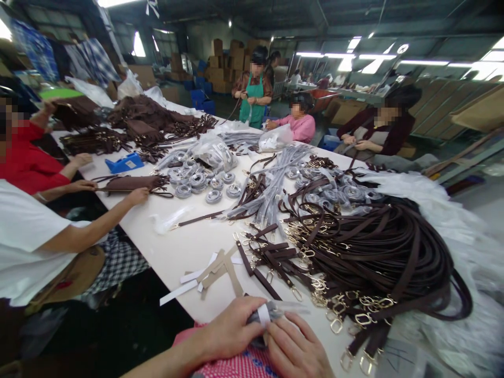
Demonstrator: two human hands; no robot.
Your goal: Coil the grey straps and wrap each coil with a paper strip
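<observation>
At the table's near edge my left hand (230, 329) and my right hand (296, 349) are closed together on a small grey wrapped bundle (264, 317) with a white paper band round it. The bundle is mostly hidden by my fingers. Just beyond my hands lie loose tan and white strips (214, 273) and short brown straps with gold clasps (271, 262). A big heap of long dark brown straps with gold buckles (378, 252) lies to my right.
The long white table (189, 247) carries grey wrapped coils (200, 181), clear bags (275, 139) and brown bags (145, 118) further back. Co-workers sit on the left, one arm (102, 223) reaching over the table; others sit and stand at the far side. Cardboard boxes are stacked behind.
</observation>
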